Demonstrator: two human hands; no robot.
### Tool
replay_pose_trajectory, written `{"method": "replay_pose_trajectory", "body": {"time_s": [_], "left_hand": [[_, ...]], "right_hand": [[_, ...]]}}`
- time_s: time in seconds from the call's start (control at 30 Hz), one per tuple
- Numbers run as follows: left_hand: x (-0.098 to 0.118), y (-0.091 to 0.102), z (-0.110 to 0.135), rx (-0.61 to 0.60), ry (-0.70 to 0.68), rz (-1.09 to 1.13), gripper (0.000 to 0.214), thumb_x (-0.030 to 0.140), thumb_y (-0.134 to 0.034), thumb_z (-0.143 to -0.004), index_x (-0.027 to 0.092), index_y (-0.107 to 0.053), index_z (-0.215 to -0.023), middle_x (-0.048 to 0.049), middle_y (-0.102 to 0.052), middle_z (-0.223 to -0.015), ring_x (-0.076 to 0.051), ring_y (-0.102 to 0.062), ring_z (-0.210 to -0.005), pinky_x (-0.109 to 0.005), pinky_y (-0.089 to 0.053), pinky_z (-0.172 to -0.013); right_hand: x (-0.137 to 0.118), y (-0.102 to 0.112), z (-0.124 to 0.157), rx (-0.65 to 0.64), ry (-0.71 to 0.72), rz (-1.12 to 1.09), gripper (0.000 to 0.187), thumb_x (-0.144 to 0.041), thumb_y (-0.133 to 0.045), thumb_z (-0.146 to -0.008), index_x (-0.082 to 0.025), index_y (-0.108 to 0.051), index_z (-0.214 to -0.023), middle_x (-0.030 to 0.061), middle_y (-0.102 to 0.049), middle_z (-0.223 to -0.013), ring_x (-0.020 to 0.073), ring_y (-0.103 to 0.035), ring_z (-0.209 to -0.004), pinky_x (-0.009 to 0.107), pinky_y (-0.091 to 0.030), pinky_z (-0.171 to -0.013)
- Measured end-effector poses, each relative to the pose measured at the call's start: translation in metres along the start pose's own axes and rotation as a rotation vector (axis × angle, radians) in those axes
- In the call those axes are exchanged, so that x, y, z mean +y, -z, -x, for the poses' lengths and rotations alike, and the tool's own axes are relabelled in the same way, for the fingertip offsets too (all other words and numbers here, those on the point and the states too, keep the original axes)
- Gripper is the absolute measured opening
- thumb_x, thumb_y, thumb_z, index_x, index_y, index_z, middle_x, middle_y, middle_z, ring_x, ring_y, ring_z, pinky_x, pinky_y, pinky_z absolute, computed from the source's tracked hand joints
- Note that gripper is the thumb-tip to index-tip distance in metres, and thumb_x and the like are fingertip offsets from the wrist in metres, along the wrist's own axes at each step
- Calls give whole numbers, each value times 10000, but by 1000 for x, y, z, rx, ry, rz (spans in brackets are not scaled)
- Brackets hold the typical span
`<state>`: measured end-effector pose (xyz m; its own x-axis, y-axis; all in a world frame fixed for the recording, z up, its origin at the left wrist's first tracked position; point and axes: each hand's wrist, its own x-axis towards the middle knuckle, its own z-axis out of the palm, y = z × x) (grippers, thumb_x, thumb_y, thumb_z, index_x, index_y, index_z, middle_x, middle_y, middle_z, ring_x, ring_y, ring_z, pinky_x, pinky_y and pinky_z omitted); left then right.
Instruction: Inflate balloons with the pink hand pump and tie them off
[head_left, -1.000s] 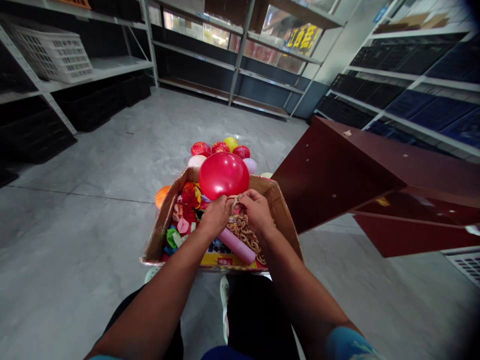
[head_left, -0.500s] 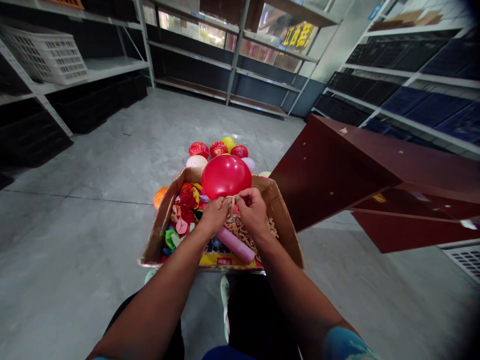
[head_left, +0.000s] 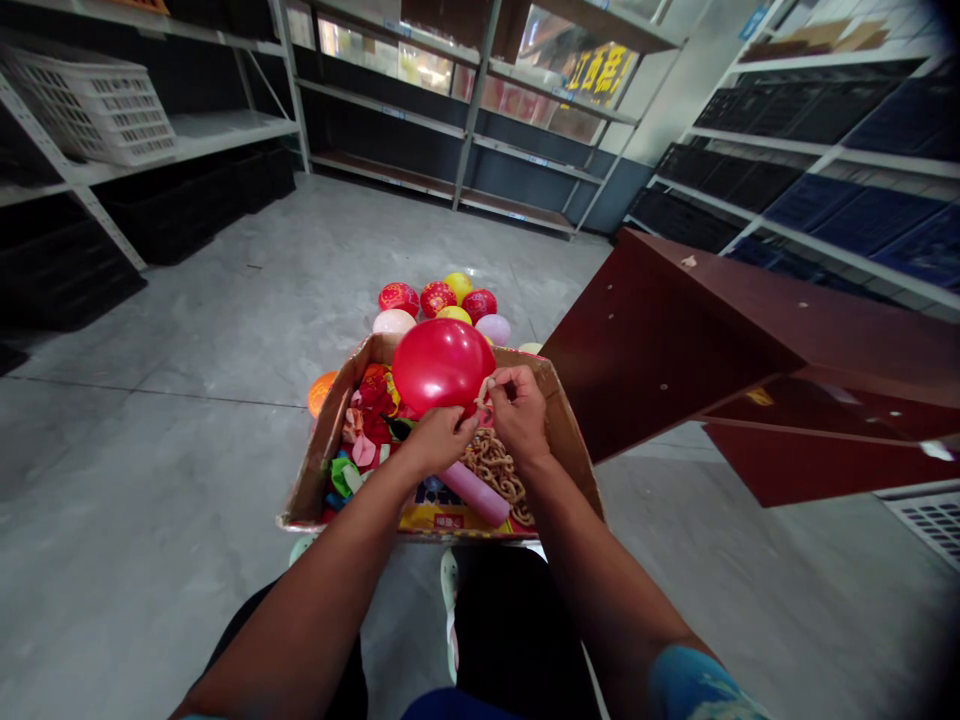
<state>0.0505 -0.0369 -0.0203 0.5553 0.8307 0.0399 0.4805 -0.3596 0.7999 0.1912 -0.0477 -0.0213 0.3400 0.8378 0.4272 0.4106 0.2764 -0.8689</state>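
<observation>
Left hand (head_left: 442, 437) tight on red balloon (head_left: 439, 362)

Cardboard box (head_left: 313, 470) on the floor (head_left: 150, 500), just ahead of the person's knees. Inflated balloon (head_left: 439, 362) above the box's far half, left hand (head_left: 439, 440) under its near side, right hand (head_left: 523, 410) pinched at its right side. In the box: limp balloons (head_left: 367, 425) left, heap of bands (head_left: 499, 470) right, a tube (head_left: 474, 490) between them. Cluster of balloons (head_left: 436, 298) on the floor behind the box; one more balloon (head_left: 318, 393) against its left wall. Tipped cabinet (head_left: 712, 340) right of the box. Basket (head_left: 90, 100) on the left shelving; more shelving (head_left: 465, 120) along the back.
</observation>
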Motion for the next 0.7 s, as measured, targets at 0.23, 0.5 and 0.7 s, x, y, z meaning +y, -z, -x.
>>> {"method": "replay_pose_trajectory", "body": {"time_s": [0.23, 0.5, 0.7], "left_hand": [[-3, -4, 1, -154, -8, 257, 269, 334, -391, -830, 185, -393, -606, 49, -362, -542, -97, -329, -526, -236, -237, -489], [0, -9, 2, -47, -42, 161, 276, 312, -386, -848, 186, -398, -603, 32, -433, -561, -108, -388, -549, -238, -281, -513], [-21, 1, -5, 233, 142, 281, 240, 350, -372, -893, 199, -544, -965, -27, -673, -847, -145, -617, -694, -271, -455, -655]], "right_hand": [[17, 1, -6, 46, 33, 9, 76, -244, -512, -807, -222, -464, -753, -17, -541, -769, 131, -501, -718, 267, -425, -731], [22, -1, -8, 35, -23, 6, 74, -269, -515, -783, -222, -471, -747, -17, -537, -751, 129, -488, -672, 266, -435, -691], [15, 17, -58, 225, -47, -112, 119, -281, -480, -807, -248, -413, -899, -21, -567, -758, 126, -583, -674, 276, -503, -633]]}}
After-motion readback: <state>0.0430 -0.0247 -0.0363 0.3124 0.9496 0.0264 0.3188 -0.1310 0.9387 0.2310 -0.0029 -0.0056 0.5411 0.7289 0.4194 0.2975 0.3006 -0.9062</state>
